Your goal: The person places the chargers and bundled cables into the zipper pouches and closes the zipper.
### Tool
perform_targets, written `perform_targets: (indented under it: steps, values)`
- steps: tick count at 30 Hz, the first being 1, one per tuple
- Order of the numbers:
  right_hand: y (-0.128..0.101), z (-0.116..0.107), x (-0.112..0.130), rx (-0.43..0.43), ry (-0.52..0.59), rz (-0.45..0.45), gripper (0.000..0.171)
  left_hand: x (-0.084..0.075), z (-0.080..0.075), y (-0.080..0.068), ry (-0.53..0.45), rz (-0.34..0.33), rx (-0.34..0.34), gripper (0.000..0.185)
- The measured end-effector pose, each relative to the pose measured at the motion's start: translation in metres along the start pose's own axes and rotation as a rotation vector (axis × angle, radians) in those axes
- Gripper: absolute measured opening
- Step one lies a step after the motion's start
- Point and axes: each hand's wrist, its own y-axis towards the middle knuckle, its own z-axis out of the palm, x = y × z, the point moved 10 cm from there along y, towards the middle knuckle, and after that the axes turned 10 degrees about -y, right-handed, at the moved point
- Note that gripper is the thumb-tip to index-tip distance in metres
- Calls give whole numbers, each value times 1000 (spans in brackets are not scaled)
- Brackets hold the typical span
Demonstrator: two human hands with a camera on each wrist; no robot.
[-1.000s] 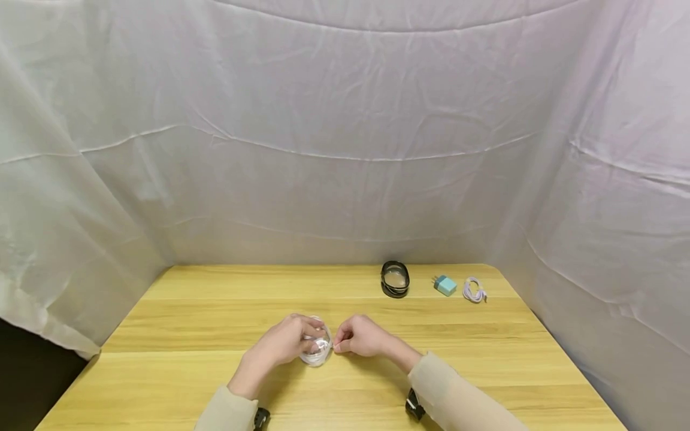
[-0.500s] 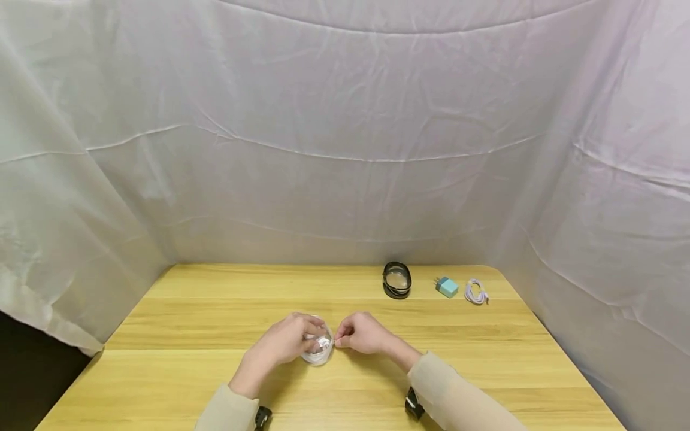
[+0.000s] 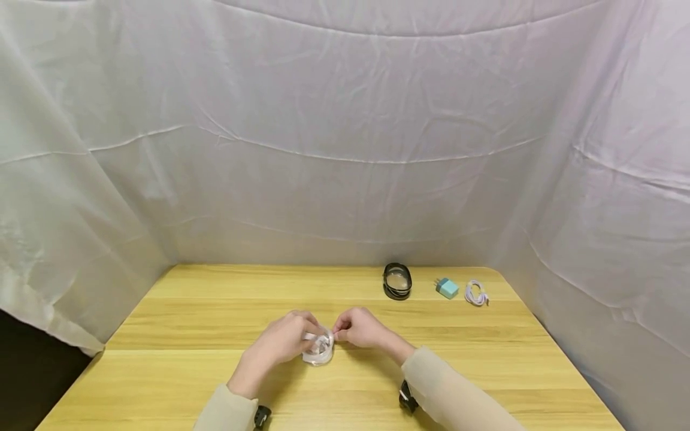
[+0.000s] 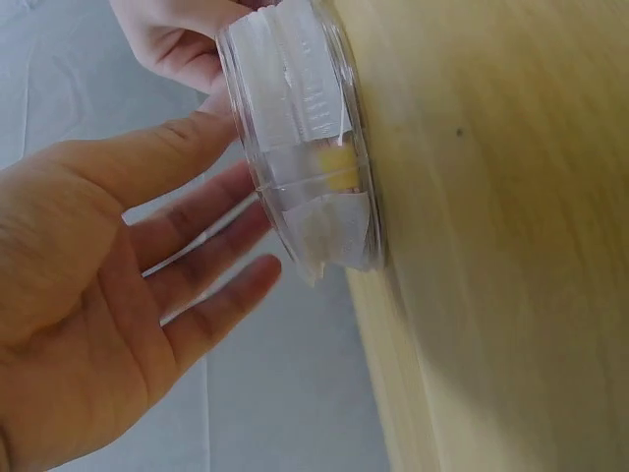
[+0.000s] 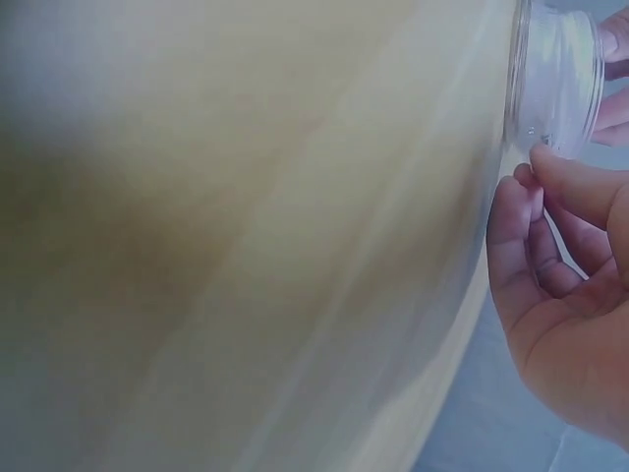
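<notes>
While my left hand (image 3: 280, 342) cups the small clear round plastic container (image 3: 318, 348) low in the middle of the head view, its fingers lie nearly straight along the container's side – touching, not curled round it. My right hand (image 3: 360, 328) pinches a white strip at the container's upper right edge, thumb and forefinger together on it. Toward the centre right of the frame, on the yellow wooden table (image 3: 188, 317), sit a black round case (image 3: 396, 281), a pale blue charger plug (image 3: 447, 287) and a coiled white cable (image 3: 476, 293).

Right hand (image 5: 565, 315), fingertips (image 5: 511, 202) against clear round container (image 5: 555, 79) on blurred wooden table (image 5: 246, 246).
</notes>
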Motion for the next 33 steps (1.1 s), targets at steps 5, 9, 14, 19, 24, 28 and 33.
perform_targets:
  steps: [5,9,14,19,24,28,33]
  values:
    - [6,3,-3,0,41,0,8,0,3,2,-50,52,23,21]
    - [10,5,-4,0,39,-6,9,3,4,3,-99,69,33,21]
    - [10,5,-3,5,26,-18,9,7,3,3,-141,70,38,20]
    - [8,4,-2,11,9,-28,7,8,4,2,-159,71,48,18]
    - [5,3,-2,15,6,-29,6,9,5,3,-162,67,51,18]
    - [4,2,-3,16,6,-22,6,11,5,4,-163,55,47,19]
    - [3,1,-4,19,8,-21,6,12,5,3,-162,39,42,19]
